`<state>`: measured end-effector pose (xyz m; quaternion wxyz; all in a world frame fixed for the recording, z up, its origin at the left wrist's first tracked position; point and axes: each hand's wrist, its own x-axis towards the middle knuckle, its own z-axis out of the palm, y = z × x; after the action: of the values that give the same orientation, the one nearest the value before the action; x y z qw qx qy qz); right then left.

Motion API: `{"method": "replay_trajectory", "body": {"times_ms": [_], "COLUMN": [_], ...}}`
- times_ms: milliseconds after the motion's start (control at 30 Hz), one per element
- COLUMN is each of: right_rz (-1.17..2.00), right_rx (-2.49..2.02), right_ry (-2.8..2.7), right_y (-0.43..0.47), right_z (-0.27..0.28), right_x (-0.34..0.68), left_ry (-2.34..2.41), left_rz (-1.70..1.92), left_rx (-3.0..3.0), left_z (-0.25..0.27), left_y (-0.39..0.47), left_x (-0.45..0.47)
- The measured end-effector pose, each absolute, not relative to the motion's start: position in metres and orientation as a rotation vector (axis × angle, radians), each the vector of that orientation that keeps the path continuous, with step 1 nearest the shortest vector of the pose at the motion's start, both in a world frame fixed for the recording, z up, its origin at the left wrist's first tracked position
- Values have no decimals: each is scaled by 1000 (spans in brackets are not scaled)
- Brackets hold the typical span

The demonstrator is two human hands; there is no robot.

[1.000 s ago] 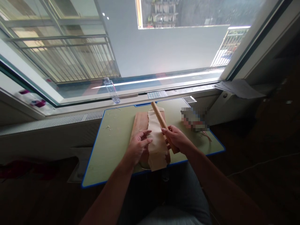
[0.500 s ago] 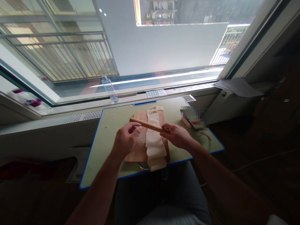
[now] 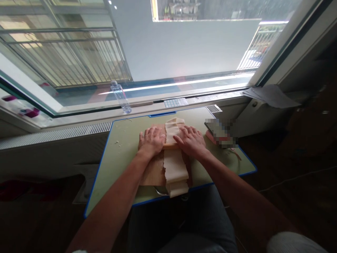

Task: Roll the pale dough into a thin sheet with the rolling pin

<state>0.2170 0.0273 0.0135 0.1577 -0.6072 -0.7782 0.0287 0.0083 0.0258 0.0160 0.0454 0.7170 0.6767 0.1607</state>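
A wooden rolling pin (image 3: 171, 146) lies crosswise on a long strip of rolled dough (image 3: 175, 164), with only its middle showing. My left hand (image 3: 152, 140) rests palm down over the pin's left end, its fingers stretched forward. Over the right end lies my right hand (image 3: 192, 140), also flat, with the thumb pointing inward. Both palms hide the ends of the pin. Under the dough is a wooden board (image 3: 154, 172). The dough has a ragged left edge, bunched folds at the far end, and a near end hanging past the board.
The board sits on a pale green table (image 3: 116, 165) with a blue rim. A phone (image 3: 219, 131), partly pixelated, stands at the right. Beyond the table, a clear bottle (image 3: 121, 98) is on the windowsill. Small dough crumbs (image 3: 117, 142) dot the left side.
The rolling pin has come down from the air onto the dough. Both hands went from holding it by the fingers at the right and hovering at the left to lying flat over its ends.
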Motion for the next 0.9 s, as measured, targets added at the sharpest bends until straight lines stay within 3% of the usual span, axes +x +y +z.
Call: {"method": "replay_trajectory", "body": {"times_ms": [233,467,900], "right_rz": [264,178,22], "right_rx": [-1808,-1807,-1782], "right_ry": [-2203,-2130,-2155], "right_y": [81,117,35], "right_z": [18,18,15], "right_x": [212,206,213], "left_ry": [2064,2101,2079], "left_rz": [494,528,615], "left_rx": [2218,2274,2284], "left_z": [16,22,25], "left_y": [78,110,27], "left_x": [4,8,10]}}
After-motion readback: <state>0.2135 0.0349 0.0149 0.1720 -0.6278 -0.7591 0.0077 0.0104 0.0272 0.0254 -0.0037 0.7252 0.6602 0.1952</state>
